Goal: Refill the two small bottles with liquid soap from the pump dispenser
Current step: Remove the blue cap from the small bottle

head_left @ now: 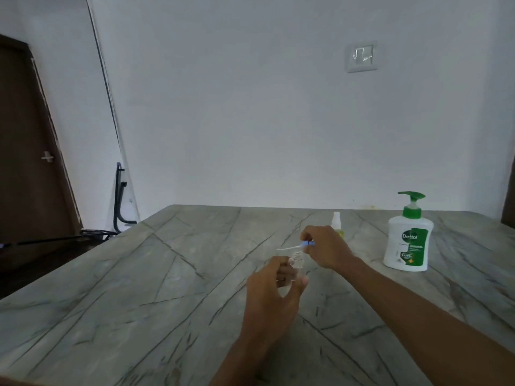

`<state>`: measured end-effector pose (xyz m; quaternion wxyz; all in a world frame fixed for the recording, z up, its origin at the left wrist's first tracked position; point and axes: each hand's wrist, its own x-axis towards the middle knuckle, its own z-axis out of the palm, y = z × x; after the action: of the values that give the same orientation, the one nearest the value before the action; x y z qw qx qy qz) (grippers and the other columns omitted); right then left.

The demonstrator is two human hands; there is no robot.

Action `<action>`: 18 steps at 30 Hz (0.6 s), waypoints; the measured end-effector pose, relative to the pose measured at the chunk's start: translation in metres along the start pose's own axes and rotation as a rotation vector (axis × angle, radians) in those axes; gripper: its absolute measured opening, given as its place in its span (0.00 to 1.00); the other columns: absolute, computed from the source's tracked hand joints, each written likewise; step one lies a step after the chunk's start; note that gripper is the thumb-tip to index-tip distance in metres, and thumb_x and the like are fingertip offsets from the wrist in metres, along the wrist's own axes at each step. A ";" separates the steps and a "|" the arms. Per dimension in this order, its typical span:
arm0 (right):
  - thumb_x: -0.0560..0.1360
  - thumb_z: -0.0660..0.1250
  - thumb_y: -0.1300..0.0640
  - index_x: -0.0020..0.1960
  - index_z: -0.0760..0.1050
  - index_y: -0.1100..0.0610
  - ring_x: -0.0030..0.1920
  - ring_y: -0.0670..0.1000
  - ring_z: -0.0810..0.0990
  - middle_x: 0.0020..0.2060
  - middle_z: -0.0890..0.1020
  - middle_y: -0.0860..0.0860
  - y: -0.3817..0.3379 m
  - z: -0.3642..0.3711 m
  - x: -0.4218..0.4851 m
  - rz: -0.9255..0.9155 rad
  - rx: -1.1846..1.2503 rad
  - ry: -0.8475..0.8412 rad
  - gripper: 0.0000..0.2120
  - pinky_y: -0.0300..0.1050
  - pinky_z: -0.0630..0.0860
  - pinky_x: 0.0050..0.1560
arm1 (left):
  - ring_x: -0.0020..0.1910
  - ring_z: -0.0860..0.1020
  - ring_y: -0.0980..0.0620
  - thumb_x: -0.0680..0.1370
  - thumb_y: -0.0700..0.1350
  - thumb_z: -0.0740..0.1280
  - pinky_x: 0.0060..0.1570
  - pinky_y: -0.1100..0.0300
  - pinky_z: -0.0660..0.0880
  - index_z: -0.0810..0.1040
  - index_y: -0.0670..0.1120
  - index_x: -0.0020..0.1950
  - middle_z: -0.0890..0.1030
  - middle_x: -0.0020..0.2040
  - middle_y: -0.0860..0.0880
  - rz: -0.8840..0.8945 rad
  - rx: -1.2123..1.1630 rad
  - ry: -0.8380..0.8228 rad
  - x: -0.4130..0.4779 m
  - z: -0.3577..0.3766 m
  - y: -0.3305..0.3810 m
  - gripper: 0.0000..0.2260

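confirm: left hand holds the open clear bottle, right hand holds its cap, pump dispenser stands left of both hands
No: the head view shows the pump dispenser right of both hands. The left hand holds the open clear bottle, the right hand its cap.

Two small bottles, one pump dispenser, one cap

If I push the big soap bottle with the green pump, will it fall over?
Probably not easily: the pump dispenser has a wide, squat body standing flat on the table. Its white walls hide the soap level, so its weight is a guess. Pushing high at the pump would likely tip it sooner.
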<state>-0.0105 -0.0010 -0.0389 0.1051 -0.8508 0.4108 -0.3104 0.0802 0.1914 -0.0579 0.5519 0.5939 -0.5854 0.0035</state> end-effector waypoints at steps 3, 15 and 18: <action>0.74 0.69 0.63 0.52 0.79 0.59 0.47 0.54 0.81 0.49 0.83 0.54 0.006 0.017 0.001 -0.016 -0.017 0.003 0.07 0.50 0.80 0.48 | 0.44 0.78 0.66 0.72 0.55 0.72 0.46 0.73 0.75 0.73 0.57 0.54 0.76 0.45 0.66 0.003 0.051 -0.035 0.000 0.002 -0.001 0.13; 0.74 0.68 0.65 0.49 0.80 0.59 0.45 0.53 0.79 0.46 0.82 0.54 0.020 0.033 0.010 -0.050 -0.041 -0.003 0.06 0.49 0.79 0.49 | 0.48 0.77 0.62 0.74 0.57 0.69 0.51 0.67 0.75 0.75 0.52 0.59 0.80 0.52 0.58 0.043 0.161 -0.076 -0.001 0.002 -0.002 0.17; 0.75 0.68 0.64 0.53 0.80 0.60 0.48 0.54 0.80 0.49 0.82 0.55 0.022 0.032 0.011 -0.038 -0.018 0.012 0.08 0.49 0.79 0.52 | 0.48 0.77 0.61 0.74 0.56 0.69 0.51 0.67 0.75 0.75 0.51 0.59 0.80 0.52 0.57 0.044 0.172 -0.082 0.000 0.003 -0.003 0.17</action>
<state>0.0003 -0.0265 -0.0685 0.0889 -0.8575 0.3978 -0.3138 0.0803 0.1886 -0.0613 0.4743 0.6259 -0.6178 0.0415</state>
